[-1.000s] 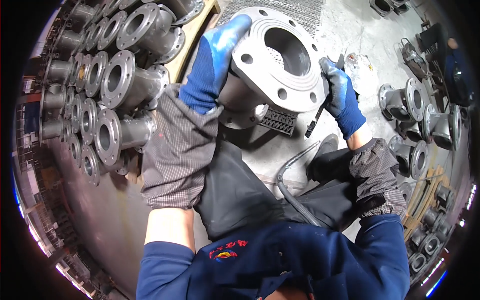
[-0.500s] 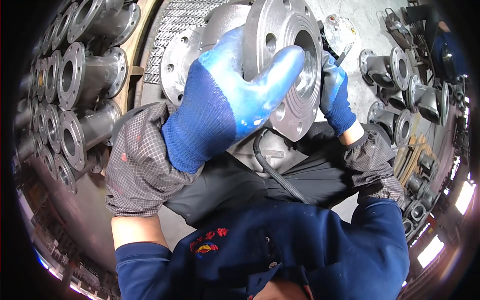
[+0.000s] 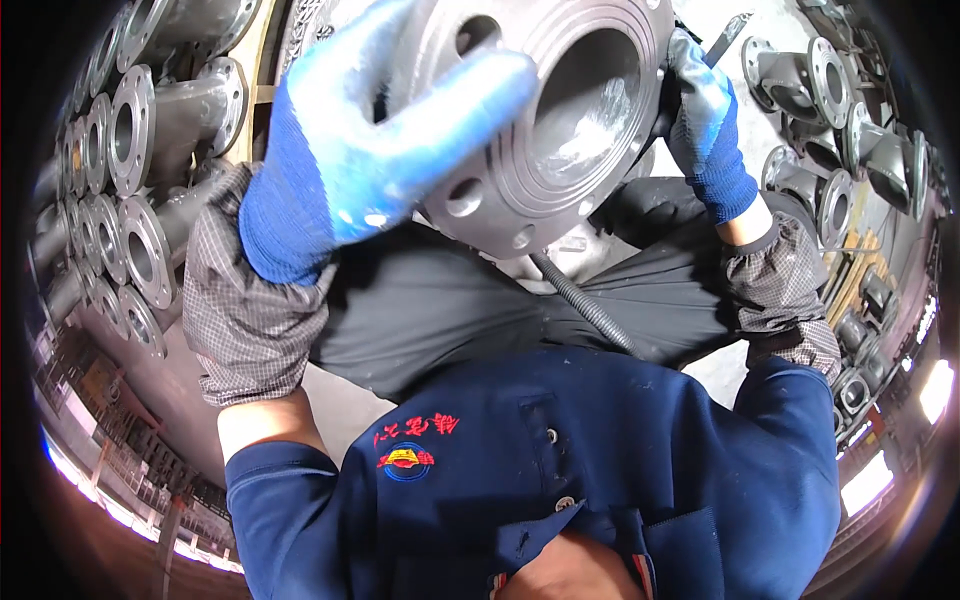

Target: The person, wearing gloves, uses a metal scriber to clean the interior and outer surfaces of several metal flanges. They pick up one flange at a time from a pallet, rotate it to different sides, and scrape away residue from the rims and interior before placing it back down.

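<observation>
A grey cast metal flanged pipe fitting [image 3: 590, 185] is in front of me, its round flange with bolt holes and a wide bore tilted toward me. My left hand [image 3: 370, 140], in a blue coated glove, grips the flange's left edge, with the thumb laid across its face. At the flange's right side, my right hand [image 3: 703, 110], gloved too, is closed around a dark tool, mostly hidden. A slim metal bar [image 3: 728, 40] sticks out above that hand. From beneath the flange a black corrugated hose [image 3: 580, 300] runs down over my lap.
Stacked flanged pipe fittings [image 3: 150, 250] line the left side beside a wooden beam [image 3: 250, 110]. More fittings [image 3: 800, 80] stand on the floor to the right, with wooden strips [image 3: 850, 270] near them.
The flange has turned to face me more and sits closer, so its bore looks wider. My left hand has shifted left and up with it; my right hand has moved slightly right and up.
</observation>
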`<state>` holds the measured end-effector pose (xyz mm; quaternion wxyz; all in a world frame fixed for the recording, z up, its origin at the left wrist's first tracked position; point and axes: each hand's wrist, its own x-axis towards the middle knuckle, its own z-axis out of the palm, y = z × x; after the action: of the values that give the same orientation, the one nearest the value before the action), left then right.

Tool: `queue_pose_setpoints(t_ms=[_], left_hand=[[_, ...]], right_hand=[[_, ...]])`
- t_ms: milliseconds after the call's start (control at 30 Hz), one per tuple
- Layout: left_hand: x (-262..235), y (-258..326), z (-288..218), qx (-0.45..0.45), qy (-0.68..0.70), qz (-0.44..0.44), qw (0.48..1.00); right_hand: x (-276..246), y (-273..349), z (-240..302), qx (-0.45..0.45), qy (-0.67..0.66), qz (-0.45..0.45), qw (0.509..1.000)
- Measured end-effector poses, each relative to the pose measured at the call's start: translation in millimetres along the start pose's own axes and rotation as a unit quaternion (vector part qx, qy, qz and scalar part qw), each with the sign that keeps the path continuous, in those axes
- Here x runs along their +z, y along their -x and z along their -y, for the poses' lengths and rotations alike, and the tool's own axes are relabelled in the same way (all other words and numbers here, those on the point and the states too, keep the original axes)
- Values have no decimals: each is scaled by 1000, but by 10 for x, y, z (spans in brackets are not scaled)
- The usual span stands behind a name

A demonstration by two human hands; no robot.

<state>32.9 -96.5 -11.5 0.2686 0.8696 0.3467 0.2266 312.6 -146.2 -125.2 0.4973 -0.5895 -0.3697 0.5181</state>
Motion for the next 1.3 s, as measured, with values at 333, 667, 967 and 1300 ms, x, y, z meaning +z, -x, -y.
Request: queue_pose_setpoints(t_ms=[333,667,967,1300], left_hand=[[-183,75,494,165,-97,-27,981],[-211,43,1016,-155,397,-191,884],[-64,-19,992,-231,604,-239,724],[274,513,39,-292,571,-190,743]], right_hand=[[77,48,18,-374,397,11,838],[532,12,244,-252,244,44,935],[1084,-596,485,-145,-18,-6,989],[1163,-1626,452,-160,11,55,985]])
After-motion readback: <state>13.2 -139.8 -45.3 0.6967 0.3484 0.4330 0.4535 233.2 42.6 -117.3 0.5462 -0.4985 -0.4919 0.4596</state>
